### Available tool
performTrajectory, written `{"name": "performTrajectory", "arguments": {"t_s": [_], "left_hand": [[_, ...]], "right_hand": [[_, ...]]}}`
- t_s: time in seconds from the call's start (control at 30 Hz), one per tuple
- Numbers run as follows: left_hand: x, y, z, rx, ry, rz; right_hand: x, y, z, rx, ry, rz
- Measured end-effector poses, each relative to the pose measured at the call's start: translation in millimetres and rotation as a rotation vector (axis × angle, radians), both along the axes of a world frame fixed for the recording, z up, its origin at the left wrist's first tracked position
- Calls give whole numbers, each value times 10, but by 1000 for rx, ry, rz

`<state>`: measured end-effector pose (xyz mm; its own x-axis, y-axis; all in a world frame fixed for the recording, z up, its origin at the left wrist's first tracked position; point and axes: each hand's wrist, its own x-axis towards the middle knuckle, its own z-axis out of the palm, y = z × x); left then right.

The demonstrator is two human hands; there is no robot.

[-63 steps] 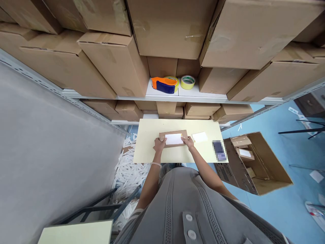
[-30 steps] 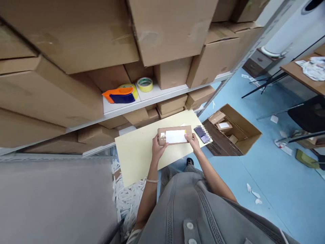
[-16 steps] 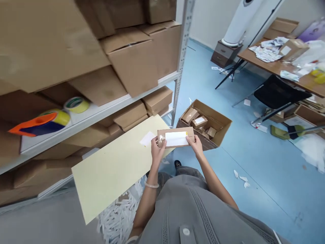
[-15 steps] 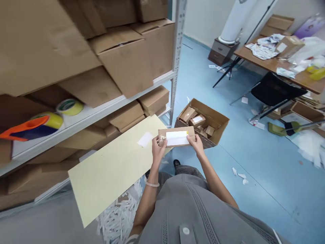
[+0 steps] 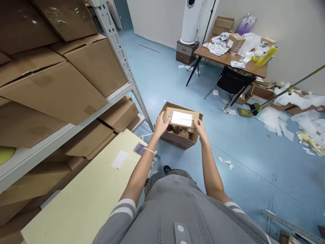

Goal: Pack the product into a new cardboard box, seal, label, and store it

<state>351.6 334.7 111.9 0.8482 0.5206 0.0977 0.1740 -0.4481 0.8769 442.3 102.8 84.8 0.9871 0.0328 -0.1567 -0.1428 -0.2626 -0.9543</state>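
I hold a small brown parcel (image 5: pixel 181 118) with a white label on top, level, with both arms stretched out. My left hand (image 5: pixel 161 124) grips its left end and my right hand (image 5: pixel 199 128) grips its right end. The parcel hangs directly above an open cardboard box (image 5: pixel 184 141) standing on the blue floor, with several smaller parcels inside it.
A pale yellow table (image 5: pixel 86 193) with a white label (image 5: pixel 119 159) and a blurred dark item (image 5: pixel 139 148) lies at my lower left. Metal shelving stacked with cardboard boxes (image 5: pixel 95 66) fills the left. A cluttered desk (image 5: pixel 232 59), a black chair (image 5: pixel 235 81) and scattered paper lie beyond.
I have turned right, away from the yellow table. The parcel, lifted from the table in both hands, has moved out over the open box on the floor.
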Motion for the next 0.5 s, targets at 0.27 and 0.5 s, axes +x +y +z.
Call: {"name": "performTrajectory", "arguments": {"t_s": [0.27,0.5], "left_hand": [[-545,305,-118,26,-3,189],[-1408,544,-268,-129,29,482]], "right_hand": [[64,-210,-96,86,98,-151],[12,291,-325,-1,178,84]]}}
